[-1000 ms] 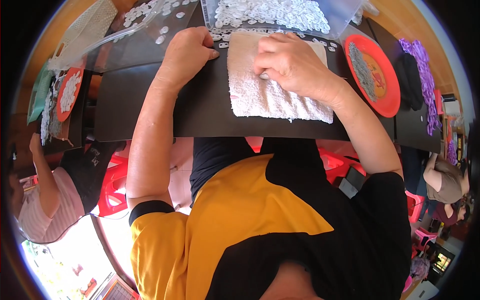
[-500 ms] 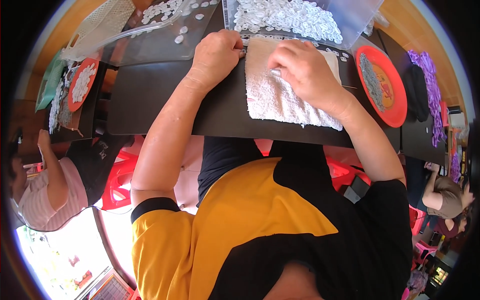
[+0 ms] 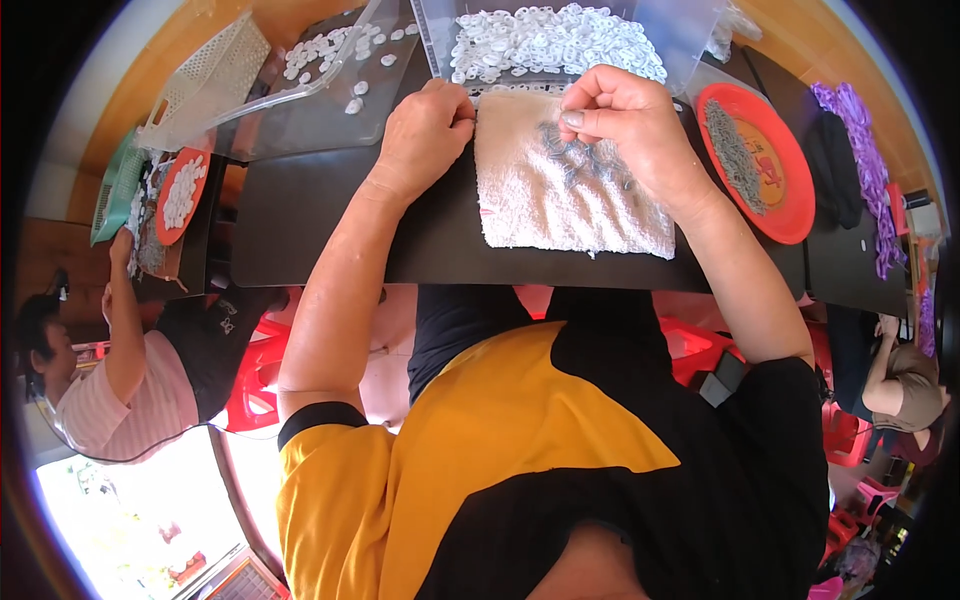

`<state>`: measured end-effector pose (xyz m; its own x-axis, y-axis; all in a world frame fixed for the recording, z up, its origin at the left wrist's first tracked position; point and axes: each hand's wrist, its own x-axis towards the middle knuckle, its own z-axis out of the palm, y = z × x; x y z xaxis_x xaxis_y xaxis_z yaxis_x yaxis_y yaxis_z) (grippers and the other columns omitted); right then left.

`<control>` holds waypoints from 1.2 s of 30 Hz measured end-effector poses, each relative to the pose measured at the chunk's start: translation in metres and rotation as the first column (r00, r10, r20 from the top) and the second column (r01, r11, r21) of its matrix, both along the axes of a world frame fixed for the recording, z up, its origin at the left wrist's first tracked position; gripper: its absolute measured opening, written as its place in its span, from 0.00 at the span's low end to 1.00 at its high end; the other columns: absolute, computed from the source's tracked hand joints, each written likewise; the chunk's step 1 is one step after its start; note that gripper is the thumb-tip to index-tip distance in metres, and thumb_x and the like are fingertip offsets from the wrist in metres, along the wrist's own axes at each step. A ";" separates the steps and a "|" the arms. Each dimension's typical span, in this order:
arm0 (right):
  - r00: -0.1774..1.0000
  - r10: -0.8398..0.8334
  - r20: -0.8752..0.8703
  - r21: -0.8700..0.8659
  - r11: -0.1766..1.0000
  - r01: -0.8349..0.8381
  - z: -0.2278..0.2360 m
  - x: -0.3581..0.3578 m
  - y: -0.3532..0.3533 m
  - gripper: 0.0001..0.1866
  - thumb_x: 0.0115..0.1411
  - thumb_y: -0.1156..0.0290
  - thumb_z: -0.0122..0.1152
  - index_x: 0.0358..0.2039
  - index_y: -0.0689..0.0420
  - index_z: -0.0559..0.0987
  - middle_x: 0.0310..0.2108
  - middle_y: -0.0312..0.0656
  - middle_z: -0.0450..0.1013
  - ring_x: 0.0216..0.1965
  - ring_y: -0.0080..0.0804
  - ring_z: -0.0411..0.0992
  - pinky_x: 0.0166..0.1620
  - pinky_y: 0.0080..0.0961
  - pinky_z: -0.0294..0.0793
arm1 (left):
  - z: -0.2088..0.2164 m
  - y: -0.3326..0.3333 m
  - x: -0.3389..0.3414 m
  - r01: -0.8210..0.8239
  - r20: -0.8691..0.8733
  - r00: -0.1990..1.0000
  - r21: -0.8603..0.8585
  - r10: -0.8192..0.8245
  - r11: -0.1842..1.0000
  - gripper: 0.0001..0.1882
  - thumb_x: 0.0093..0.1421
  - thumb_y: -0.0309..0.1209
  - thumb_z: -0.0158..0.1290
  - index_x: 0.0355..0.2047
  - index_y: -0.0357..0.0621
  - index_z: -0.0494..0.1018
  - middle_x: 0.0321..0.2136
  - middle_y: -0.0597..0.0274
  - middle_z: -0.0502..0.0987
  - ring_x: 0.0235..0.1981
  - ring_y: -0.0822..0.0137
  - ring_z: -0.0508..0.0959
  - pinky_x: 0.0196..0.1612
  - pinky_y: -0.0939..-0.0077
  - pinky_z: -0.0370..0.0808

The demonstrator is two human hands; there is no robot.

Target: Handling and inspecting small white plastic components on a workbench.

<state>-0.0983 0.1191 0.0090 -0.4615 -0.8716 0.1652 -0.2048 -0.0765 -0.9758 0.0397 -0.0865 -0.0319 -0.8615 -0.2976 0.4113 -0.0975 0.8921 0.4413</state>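
Note:
A white towel (image 3: 520, 215) lies on the dark table in front of me, with a small heap of thin grey pieces (image 3: 585, 160) on it. My right hand (image 3: 640, 125) is above the towel's far right part, thumb and forefinger pinched together; anything between them is too small to make out. At the towel's far left edge, my left hand (image 3: 425, 130) rests with curled fingers, and what they hold, if anything, is hidden. Just beyond both hands, small white oval plastic pieces with holes (image 3: 560, 45) fill a clear plastic bin (image 3: 690, 35).
A red plate (image 3: 795, 200) with grey pieces (image 3: 735, 155) stands at the right, near purple strips (image 3: 860, 150). Far left are a clear lid (image 3: 265, 135) with scattered white pieces and a white basket (image 3: 215, 80). Another person (image 3: 130, 380) works at the left.
My right hand has risen off the towel and turned, uncovering the grey heap. My left hand stays at the towel's edge. The whole view has shifted slightly.

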 end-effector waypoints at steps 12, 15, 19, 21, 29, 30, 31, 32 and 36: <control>0.984 -0.131 -0.123 -0.113 0.987 0.117 -0.016 -0.012 0.010 0.07 0.54 0.82 0.58 0.34 0.63 0.79 0.25 0.33 0.74 0.29 0.17 0.70 0.36 0.16 0.70 | 0.003 0.003 -0.004 -0.145 0.155 0.979 0.078 0.132 0.986 0.09 0.52 0.24 0.60 0.34 0.35 0.75 0.25 0.59 0.78 0.30 0.68 0.77 0.36 0.74 0.73; 0.986 -0.124 -0.108 -0.115 0.987 0.112 -0.009 -0.011 0.013 0.06 0.54 0.81 0.58 0.33 0.63 0.79 0.25 0.32 0.74 0.30 0.17 0.70 0.36 0.16 0.70 | 0.007 0.002 0.000 -0.110 0.008 0.993 0.368 0.115 0.923 0.06 0.51 0.23 0.61 0.30 0.36 0.76 0.21 0.65 0.76 0.25 0.74 0.73 0.29 0.78 0.71; 0.988 -0.094 -0.125 -0.168 0.983 0.072 -0.008 -0.012 0.015 0.06 0.54 0.81 0.58 0.34 0.63 0.80 0.26 0.32 0.73 0.29 0.16 0.69 0.34 0.17 0.69 | 0.043 0.029 0.004 -0.051 -0.070 0.991 0.604 0.117 0.795 0.06 0.50 0.22 0.61 0.30 0.37 0.77 0.21 0.70 0.75 0.24 0.79 0.70 0.27 0.83 0.68; 0.988 -0.100 -0.117 -0.191 0.978 0.077 -0.006 -0.009 0.015 0.07 0.55 0.81 0.57 0.35 0.63 0.79 0.26 0.32 0.73 0.29 0.16 0.69 0.33 0.17 0.68 | 0.045 0.034 0.002 0.008 -0.021 1.000 0.603 0.005 0.797 0.08 0.50 0.23 0.62 0.32 0.36 0.78 0.22 0.68 0.76 0.24 0.79 0.71 0.27 0.81 0.69; 0.980 -0.081 -0.183 -0.227 0.973 0.038 -0.008 0.000 0.014 0.12 0.55 0.83 0.56 0.40 0.60 0.78 0.25 0.33 0.73 0.28 0.17 0.70 0.33 0.17 0.71 | 0.061 0.079 -0.009 0.013 0.052 0.996 0.698 -0.069 0.716 0.09 0.56 0.30 0.58 0.27 0.35 0.78 0.22 0.64 0.77 0.20 0.74 0.73 0.23 0.80 0.68; 0.972 -0.094 -0.218 -0.286 0.958 0.028 -0.007 0.002 0.013 0.14 0.54 0.84 0.56 0.41 0.59 0.78 0.23 0.33 0.73 0.27 0.17 0.70 0.33 0.18 0.71 | 0.064 0.081 -0.010 0.016 0.059 0.994 0.765 -0.095 0.644 0.08 0.56 0.29 0.57 0.27 0.35 0.78 0.21 0.63 0.77 0.20 0.75 0.72 0.21 0.81 0.67; 0.972 -0.094 -0.215 -0.285 0.958 0.030 -0.005 0.003 0.014 0.14 0.54 0.84 0.56 0.41 0.59 0.78 0.23 0.33 0.73 0.27 0.17 0.70 0.33 0.18 0.71 | 0.065 0.081 -0.009 0.016 0.065 0.990 0.824 -0.122 0.566 0.07 0.56 0.28 0.56 0.26 0.36 0.78 0.21 0.63 0.77 0.19 0.76 0.72 0.20 0.81 0.65; 0.960 -0.075 -0.270 -0.233 0.972 0.011 -0.002 0.003 0.016 0.15 0.55 0.85 0.55 0.43 0.60 0.77 0.26 0.35 0.74 0.31 0.18 0.72 0.37 0.17 0.72 | 0.065 0.081 -0.008 0.015 0.067 0.990 0.824 -0.123 0.566 0.07 0.56 0.28 0.56 0.26 0.36 0.78 0.21 0.63 0.77 0.19 0.76 0.72 0.20 0.81 0.65; 0.909 -0.061 -0.412 -0.237 0.971 -0.042 -0.003 0.005 0.016 0.16 0.55 0.86 0.54 0.45 0.59 0.76 0.28 0.36 0.75 0.33 0.18 0.74 0.40 0.17 0.72 | 0.067 0.074 -0.005 0.014 0.044 0.989 0.922 -0.141 0.388 0.08 0.55 0.28 0.56 0.25 0.34 0.77 0.20 0.60 0.76 0.17 0.74 0.72 0.18 0.81 0.64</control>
<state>-0.0938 0.1349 0.0059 -0.3142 -0.7795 0.5419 -0.5871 -0.2890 -0.7562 0.0350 -0.0125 0.0352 -0.9169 -0.3684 -0.1538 -0.1487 -0.0425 0.9880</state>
